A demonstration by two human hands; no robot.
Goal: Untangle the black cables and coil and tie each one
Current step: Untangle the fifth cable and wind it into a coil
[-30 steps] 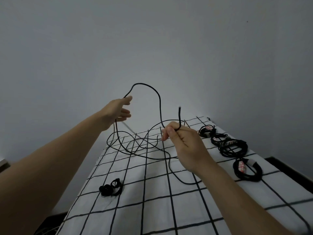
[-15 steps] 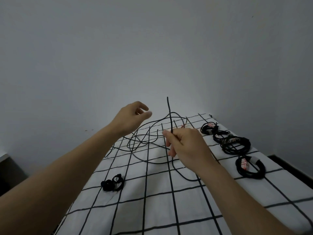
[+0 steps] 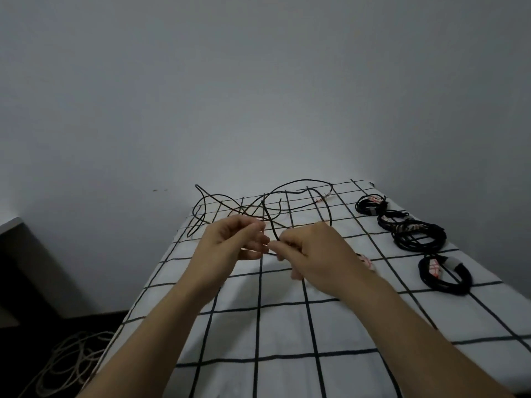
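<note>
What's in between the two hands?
The loose cable pokes up there, pinched by the right hand, close beside the left hand. The head view shows it.

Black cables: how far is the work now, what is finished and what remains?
Done: several coiled, tied bundles lie along the right of the checked cloth. In hand: the right hand pinches the loose cable, with the left hand close beside it, its grip unclear. Left: that cable sprawls uncoiled and untied at the far end.

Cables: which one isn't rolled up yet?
The loose cable sprawled across the far end, pinched by the right hand; the bundles on the right are coiled.
</note>
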